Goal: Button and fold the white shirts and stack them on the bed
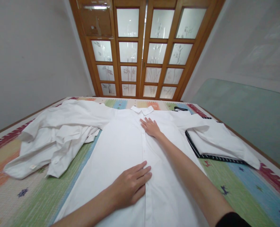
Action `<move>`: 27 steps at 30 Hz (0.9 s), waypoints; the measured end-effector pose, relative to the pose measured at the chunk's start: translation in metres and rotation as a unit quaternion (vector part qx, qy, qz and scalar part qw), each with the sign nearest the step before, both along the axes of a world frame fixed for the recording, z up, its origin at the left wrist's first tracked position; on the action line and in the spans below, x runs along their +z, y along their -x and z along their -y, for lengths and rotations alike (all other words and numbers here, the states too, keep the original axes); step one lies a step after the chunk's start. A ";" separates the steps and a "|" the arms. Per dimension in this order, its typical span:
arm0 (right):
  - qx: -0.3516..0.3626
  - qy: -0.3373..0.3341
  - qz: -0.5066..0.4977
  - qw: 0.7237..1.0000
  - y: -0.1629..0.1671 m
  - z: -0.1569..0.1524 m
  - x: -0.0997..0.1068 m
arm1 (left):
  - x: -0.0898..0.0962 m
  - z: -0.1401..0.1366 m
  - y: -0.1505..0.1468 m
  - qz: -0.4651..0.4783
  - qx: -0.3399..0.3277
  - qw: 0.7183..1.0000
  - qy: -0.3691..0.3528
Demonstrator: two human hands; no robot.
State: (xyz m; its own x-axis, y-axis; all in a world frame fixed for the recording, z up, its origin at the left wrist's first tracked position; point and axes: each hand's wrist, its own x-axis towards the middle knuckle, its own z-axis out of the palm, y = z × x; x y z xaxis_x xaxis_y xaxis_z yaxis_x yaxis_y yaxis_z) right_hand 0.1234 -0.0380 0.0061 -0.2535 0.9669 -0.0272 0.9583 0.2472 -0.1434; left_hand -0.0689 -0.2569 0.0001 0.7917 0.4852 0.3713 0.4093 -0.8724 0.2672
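Observation:
A white button-front shirt (121,142) lies spread out face up in front of me, its collar (142,110) pointing away. My right hand (150,126) rests flat on the upper front near the placket, just below the collar, fingers spread. Lower down, my left hand (131,183) lies on the shirt front with its fingers stretched over the placket. Neither hand grips anything. The right sleeve in view (196,122) reaches over a folded white and black garment pile (218,138). The other sleeve extends left toward a crumpled white garment (59,142).
A colourful patterned cover (234,183) with stripes and small figures lies beneath the clothes. At the far end stand wooden doors (141,50) with frosted panes. Walls rise on both sides, and a pale green panel (244,116) borders the right.

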 end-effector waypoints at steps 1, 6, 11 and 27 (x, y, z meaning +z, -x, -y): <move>0.001 -0.007 0.002 1.000 0.000 0.002 -0.001 | -0.001 0.000 0.000 0.005 0.019 1.000 -0.006; 0.028 -0.022 0.030 0.999 -0.005 0.016 -0.005 | -0.012 -0.001 0.000 0.014 0.127 0.992 -0.017; 0.070 -0.047 0.035 0.996 -0.015 0.036 -0.009 | -0.014 -0.003 -0.001 -0.030 0.130 0.991 -0.008; 0.168 -0.104 0.005 0.980 -0.032 0.118 -0.015 | -0.001 -0.004 -0.001 -0.081 0.084 0.993 0.010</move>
State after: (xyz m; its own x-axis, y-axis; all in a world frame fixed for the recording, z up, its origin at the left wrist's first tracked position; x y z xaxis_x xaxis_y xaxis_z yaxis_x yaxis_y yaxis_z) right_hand 0.1557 -0.1560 -0.0088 -0.5588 0.8143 0.1571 0.8193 0.5714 -0.0481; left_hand -0.0677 -0.2528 -0.0010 0.7474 0.6215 0.2347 0.5879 -0.7833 0.2019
